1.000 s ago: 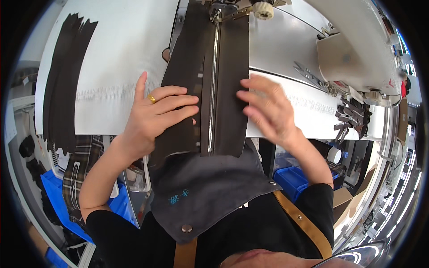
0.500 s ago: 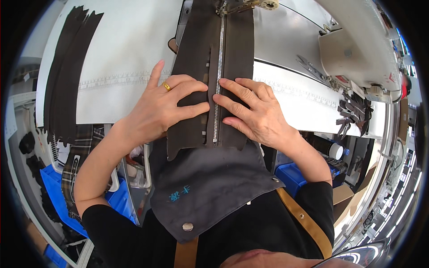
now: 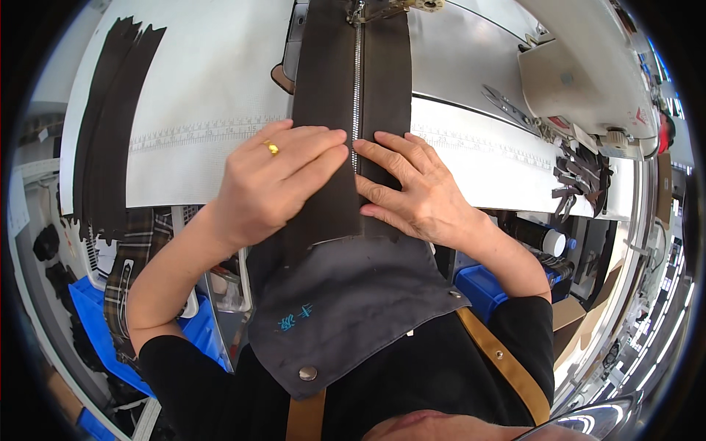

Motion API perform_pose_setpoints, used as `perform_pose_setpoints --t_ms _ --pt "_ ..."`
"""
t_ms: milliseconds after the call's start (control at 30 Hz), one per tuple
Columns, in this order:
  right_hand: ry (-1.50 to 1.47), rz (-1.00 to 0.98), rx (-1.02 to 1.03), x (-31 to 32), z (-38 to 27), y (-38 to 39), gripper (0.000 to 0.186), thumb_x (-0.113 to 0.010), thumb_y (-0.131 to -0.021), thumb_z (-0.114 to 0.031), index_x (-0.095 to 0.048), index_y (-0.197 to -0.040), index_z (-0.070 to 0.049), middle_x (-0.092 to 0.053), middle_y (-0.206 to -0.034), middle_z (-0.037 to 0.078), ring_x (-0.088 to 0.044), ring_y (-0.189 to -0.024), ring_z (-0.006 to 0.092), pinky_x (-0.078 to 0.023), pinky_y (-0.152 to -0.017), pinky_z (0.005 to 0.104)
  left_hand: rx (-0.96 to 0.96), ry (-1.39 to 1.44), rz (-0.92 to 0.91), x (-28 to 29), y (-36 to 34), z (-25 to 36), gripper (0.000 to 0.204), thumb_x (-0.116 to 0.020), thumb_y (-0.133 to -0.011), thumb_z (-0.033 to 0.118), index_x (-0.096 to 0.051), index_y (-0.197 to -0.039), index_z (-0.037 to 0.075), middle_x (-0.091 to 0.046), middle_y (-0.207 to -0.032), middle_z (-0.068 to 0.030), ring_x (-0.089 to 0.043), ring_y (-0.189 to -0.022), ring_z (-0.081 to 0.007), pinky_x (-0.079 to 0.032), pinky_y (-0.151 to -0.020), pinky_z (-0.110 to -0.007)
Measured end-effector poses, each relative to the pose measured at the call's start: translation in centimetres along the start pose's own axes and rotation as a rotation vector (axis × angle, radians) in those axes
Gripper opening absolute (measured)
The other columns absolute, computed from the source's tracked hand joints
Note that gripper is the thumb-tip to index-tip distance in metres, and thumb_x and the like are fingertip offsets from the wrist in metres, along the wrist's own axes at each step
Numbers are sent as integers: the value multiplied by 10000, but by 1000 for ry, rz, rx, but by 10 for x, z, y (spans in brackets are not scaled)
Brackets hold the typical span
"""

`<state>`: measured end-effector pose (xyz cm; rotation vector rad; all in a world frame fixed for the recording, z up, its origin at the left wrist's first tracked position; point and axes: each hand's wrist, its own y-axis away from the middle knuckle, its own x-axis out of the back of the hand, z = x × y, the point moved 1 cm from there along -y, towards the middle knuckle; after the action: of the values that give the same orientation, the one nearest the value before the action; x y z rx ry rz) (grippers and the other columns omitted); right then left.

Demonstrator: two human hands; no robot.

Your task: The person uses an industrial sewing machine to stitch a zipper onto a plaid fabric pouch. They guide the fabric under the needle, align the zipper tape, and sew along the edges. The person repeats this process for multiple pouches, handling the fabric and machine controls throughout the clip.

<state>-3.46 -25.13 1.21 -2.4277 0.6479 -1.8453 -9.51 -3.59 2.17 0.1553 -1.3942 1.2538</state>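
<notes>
A long dark brown fabric piece [image 3: 386, 70] lies under the sewing machine's presser foot [image 3: 357, 13] and runs down toward me. A zipper [image 3: 358, 92] with silver teeth runs along its middle. My left hand [image 3: 276, 176], with a gold ring, is on the left half, its thumb and fingertips drawn together at the fabric beside the zipper. What lies between those fingertips is mostly hidden. My right hand [image 3: 419, 187] rests flat on the right half, fingers spread, the fingertips close to the zipper teeth. The fabric's near end hangs over the table edge onto my grey apron [image 3: 353, 287].
Dark fabric strips [image 3: 110, 125] lie stacked at the left of the white table [image 3: 198, 81]. At the right are the sewing machine body [image 3: 588, 81], scissors [image 3: 507, 104] and a heap of dark scraps [image 3: 581, 176]. Blue bins [image 3: 478, 287] stand below the table.
The left fabric half now lies over the edge strip that showed beside the zipper, covering the zipper's lower end. My left fingers have closed together; my right hand stays flat.
</notes>
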Motion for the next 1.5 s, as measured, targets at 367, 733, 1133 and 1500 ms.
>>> perform_pose_setpoints --t_ms 367,733,1133,1500 --pt "-11 -7 1 -1 2 2 341 -689 -784 -308 -635 -1075 -140 -526 -1238 73 -469 -1174 296 -395 -968 476 30 34 -113 -17 7 -3 281 -600 -717 79 -651 -983 0 -647 -1090 -102 -648 -911 -222 -469 -845 -423" --pt "-30 -30 13 -2 6 3 459 -703 -773 -300 -595 -1200 -173 -501 -1272 78 -468 -1181 298 -402 -968 473 -24 -92 -263 -10 -4 -34 327 -585 -749 33 -648 -1066 79 -597 -1186 17 -545 -1040 -183 -290 -1040 -524" --pt "-81 -25 -2 0 5 1 447 -700 -768 -285 -605 -1185 -157 -520 -1255 89 -480 -1171 300 -408 -956 468 15 -111 -116 -45 -63 -93 227 -538 -795 -8 -585 -991 95 -580 -1011 21 -550 -972 -185 -334 -1012 -476" --pt "-11 -36 -32 -5 -2 8 495 -688 -756 -269 -581 -1230 -170 -486 -1333 91 -455 -1219 300 -403 -960 461 132 -204 -73 -42 -35 -91 399 -683 -759 354 -643 -1098 148 -590 -1189 24 -562 -1011 -183 -264 -1047 -526"
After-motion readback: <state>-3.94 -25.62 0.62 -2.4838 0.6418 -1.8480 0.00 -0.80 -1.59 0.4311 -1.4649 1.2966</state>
